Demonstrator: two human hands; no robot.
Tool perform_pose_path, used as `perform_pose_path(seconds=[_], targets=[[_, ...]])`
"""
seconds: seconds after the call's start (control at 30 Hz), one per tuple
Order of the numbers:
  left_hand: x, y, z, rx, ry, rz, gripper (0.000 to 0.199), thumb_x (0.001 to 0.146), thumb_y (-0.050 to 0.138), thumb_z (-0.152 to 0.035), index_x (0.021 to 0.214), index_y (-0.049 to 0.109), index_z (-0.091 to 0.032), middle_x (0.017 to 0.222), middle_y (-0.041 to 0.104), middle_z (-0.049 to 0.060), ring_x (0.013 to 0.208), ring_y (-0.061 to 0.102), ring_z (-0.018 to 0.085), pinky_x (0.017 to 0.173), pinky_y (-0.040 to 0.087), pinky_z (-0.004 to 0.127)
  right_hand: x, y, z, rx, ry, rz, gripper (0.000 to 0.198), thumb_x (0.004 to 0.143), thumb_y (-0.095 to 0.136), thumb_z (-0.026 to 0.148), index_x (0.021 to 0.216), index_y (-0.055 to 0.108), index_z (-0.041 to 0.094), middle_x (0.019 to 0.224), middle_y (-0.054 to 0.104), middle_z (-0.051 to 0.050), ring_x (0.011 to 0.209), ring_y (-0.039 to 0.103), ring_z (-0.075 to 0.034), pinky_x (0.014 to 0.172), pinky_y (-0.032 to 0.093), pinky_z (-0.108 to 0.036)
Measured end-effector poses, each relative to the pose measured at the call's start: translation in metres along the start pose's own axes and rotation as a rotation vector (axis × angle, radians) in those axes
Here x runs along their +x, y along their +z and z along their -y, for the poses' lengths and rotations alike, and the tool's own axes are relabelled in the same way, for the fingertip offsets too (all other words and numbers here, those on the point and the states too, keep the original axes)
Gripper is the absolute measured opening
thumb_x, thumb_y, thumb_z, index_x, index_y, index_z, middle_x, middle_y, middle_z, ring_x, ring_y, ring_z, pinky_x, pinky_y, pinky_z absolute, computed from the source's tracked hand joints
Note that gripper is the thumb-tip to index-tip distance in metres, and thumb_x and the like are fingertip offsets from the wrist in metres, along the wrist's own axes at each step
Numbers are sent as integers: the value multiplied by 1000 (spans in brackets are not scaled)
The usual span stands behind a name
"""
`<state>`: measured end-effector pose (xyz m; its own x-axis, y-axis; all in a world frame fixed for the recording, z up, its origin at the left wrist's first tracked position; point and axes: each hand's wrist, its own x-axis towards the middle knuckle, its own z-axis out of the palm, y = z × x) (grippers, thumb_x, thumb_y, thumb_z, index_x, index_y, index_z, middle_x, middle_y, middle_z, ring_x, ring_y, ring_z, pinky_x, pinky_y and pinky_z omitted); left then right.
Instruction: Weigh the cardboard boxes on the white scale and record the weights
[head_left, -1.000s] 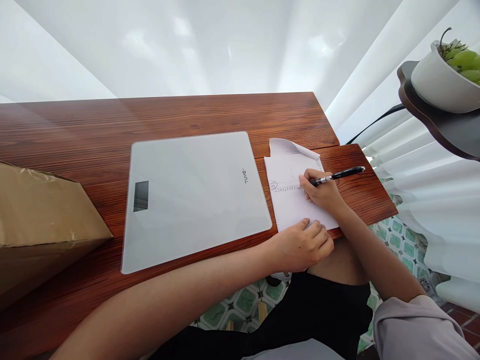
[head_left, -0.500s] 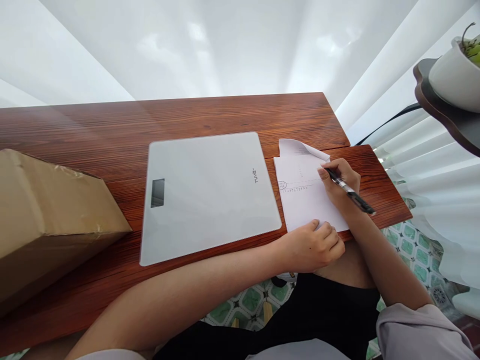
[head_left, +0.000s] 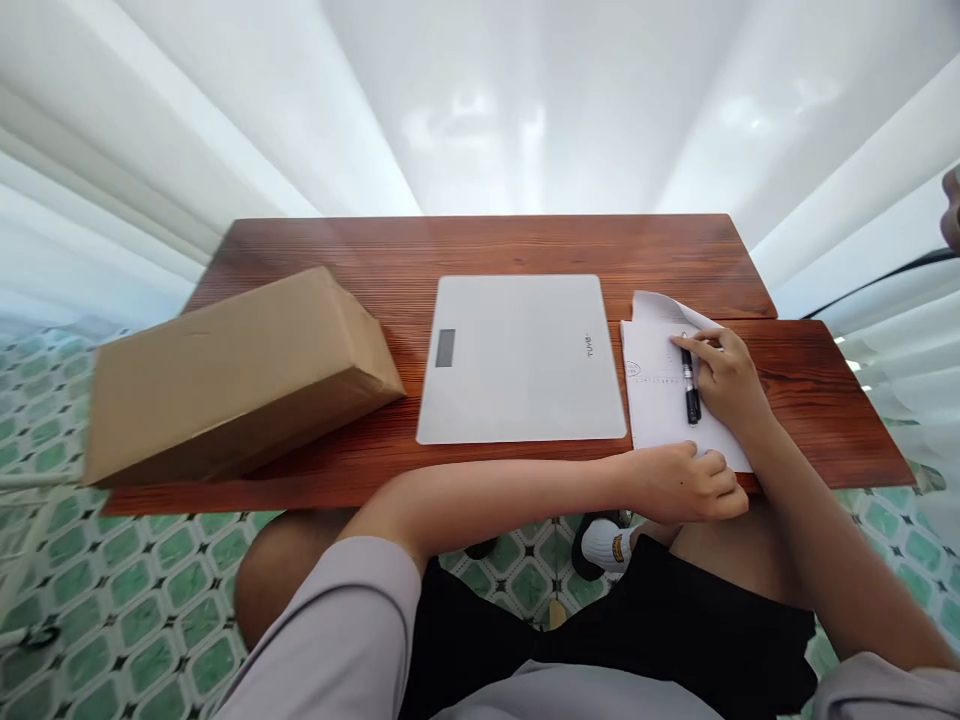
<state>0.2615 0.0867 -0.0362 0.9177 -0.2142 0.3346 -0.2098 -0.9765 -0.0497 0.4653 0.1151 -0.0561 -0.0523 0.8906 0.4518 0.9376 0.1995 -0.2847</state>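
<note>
A black-and-clear pen (head_left: 690, 390) lies on the white sheets of paper (head_left: 660, 420), which carry printed lines and an oval stamp. Over the pen's upper end is my right hand (head_left: 726, 378), its index finger stretched across it and its fingers apart. My left hand (head_left: 701, 484) is at the near edge of the paper, fingers curled and thumb side on the sheet; its fingertips are partly hidden. Left of the paper, a white flat scale (head_left: 521, 375) with a small grey display lies on the wooden table (head_left: 480, 243).
A closed brown cardboard box (head_left: 232, 370) stands at the table's left, overhanging its edge. White curtains (head_left: 480, 110) hang behind the table. Below are green-patterned floor tiles (head_left: 180, 600) and a foot in a white sock (head_left: 604, 545).
The view has swung left, bringing the whole box into sight. The pen has left my right hand's writing grip and lies on the paper. My left hand stays at the paper's edge.
</note>
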Motion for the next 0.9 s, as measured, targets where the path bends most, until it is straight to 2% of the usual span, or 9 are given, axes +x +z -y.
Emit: perform_pose_path(seconds=[0.23,0.37,0.47,0.63,0.73,0.8,0.83,0.87,0.9], targets=[[-3,-16,-8,138,96,81,34,99,38,-8,121,62,-14,102,67,13,90,62,19,64,37,29,-2,5,-8,-52,-45,-43,45,96,37,18,128,69,16,107,57,-15,99,57,-29,95,50,-48],[-22,-31,-14,202,47,27,33,99,37,-9,119,64,-16,99,69,10,88,63,17,64,39,28,-1,2,0,-35,-2,-36,42,99,35,22,130,63,20,104,56,-17,97,57,-33,89,49,-49],[-47,-53,-18,255,-30,-3,31,102,38,-14,119,63,-16,99,69,8,85,63,15,67,42,27,-1,-3,6,2,2,-18,40,100,32,26,130,59,28,104,55,-18,99,56,-39,87,46,-53],[-106,-102,-25,381,-214,-85,30,104,41,-25,123,61,-13,104,70,9,94,65,17,83,50,30,2,-15,4,19,26,5,35,99,32,31,124,56,30,104,60,-18,97,59,-41,77,43,-52],[-150,-132,-30,424,-399,-104,33,101,45,-26,129,58,-12,114,69,10,106,64,20,93,51,32,14,-24,9,-73,107,-57,31,94,41,34,121,56,29,98,67,-16,89,63,-40,69,41,-49],[-181,-152,-34,420,-543,-178,37,98,46,-21,133,56,-11,119,69,11,113,64,21,97,53,34,29,-26,28,-113,140,-118,30,93,45,35,118,59,29,96,70,-14,87,65,-38,68,42,-47],[-196,-162,-36,407,-611,-238,39,96,45,-19,134,55,-11,120,70,11,116,63,21,98,54,35,38,-25,43,-103,149,-166,29,93,44,35,115,61,28,96,71,-13,87,67,-36,70,43,-47],[-211,-172,-38,394,-671,-311,41,94,44,-16,134,55,-12,120,70,11,117,63,20,100,54,36,48,-23,63,-50,120,-128,30,97,42,36,118,62,27,105,72,-12,92,68,-34,74,47,-45],[-225,-182,-41,390,-716,-395,42,93,44,-14,134,54,-15,118,71,9,117,64,19,101,55,36,59,-19,87,6,118,-210,32,97,40,37,112,65,26,103,72,-11,88,69,-32,74,48,-44]])
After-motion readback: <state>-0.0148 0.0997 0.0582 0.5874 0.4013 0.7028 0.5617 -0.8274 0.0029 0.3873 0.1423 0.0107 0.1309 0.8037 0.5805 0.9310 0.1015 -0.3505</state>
